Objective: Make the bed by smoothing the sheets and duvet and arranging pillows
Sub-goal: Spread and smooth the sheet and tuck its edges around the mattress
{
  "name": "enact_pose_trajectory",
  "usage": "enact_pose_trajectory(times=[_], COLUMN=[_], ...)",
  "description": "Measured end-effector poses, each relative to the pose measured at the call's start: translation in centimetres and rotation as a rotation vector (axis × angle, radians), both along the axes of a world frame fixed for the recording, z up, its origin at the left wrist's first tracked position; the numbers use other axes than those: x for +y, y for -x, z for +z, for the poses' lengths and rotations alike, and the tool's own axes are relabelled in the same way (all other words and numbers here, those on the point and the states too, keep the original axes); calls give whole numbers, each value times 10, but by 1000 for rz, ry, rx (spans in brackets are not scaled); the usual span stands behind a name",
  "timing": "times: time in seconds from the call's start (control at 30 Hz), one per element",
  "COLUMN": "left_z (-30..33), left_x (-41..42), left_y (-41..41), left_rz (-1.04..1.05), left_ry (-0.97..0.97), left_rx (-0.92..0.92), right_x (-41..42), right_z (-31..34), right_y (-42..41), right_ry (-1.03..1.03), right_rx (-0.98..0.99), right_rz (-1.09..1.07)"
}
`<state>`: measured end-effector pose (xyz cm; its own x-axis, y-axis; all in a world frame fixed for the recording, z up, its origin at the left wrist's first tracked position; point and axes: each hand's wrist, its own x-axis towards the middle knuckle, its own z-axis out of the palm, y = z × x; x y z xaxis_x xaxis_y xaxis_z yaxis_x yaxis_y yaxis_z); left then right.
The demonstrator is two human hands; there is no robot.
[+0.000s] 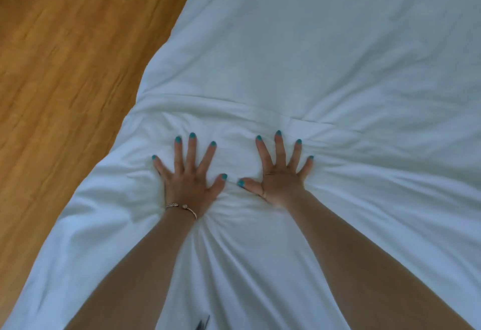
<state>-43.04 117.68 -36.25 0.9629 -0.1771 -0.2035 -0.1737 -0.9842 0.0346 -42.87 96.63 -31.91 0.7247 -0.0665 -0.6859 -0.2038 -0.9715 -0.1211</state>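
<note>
Left hand (188, 178) and right hand (279, 176), fingers spread, press flat on wrinkled white duvet (338, 56) filling centre-right; its edge runs diagonally beside wood floor (65, 56) upper left.

duvet (325, 56): white, spread flat on your bed | state: creased, folds bunched near you | far part: smooth

Bedroom, white duvet (338, 56) (wood floor (65, 56))
</note>
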Motion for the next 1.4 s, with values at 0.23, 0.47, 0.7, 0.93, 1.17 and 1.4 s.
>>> enact_pose_trajectory(times=[0.23,0.47,0.7,0.93,1.17,1.4], left_z=[-8,47,104,53,34,68], left_x=[-1,-20,-133,-237,-239,-255], left_y=[-5,-8,-7,-26,-33,-55], left_rz=[3,156,-49,-11,-20,56], left_ry=[-68,-39,374,517,551,777], left_rx=[4,171,-43,194,102,-113], right_x=[3,-13,-178,-251,-248,-271], right_z=[-15,15,62,-4,-30,41], right_y=[-4,14,50,75,79,31], right_ry=[-31,-309,-236,-261,-207,-22], right_rx=[-85,-227,-668,-700,-890,-1018], right_rz=[-27,-55,-503,-747,-682,-467])
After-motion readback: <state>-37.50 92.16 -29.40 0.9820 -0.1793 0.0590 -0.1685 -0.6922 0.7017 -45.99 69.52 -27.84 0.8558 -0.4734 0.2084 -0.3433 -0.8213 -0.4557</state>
